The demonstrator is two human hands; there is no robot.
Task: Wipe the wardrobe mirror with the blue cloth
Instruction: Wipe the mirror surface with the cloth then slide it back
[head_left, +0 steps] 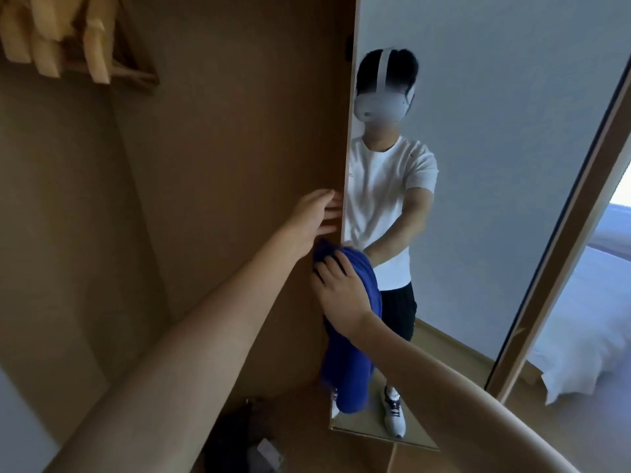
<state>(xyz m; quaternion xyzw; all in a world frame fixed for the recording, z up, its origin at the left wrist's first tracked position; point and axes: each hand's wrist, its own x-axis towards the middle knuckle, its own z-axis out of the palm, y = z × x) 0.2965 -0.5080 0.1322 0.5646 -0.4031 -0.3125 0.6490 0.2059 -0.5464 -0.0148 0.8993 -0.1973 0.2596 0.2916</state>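
Observation:
The wardrobe mirror (495,148) is a tall pane on the open door, right of the brown wardrobe panel (239,148). It reflects a person in a white T-shirt. The blue cloth (355,353) hangs in a long fold against the mirror's left edge, low down. My right hand (341,295) is shut on the cloth's upper part and presses it toward the glass. My left hand (316,216) reaches higher up, fingers spread and curled around the door's left edge, holding it.
Wooden hangers (58,39) hang at top left inside the wardrobe. A dark object (246,435) lies on the wardrobe floor. The mirror's wooden frame (563,254) slants at the right, with a white bed (594,319) beyond it.

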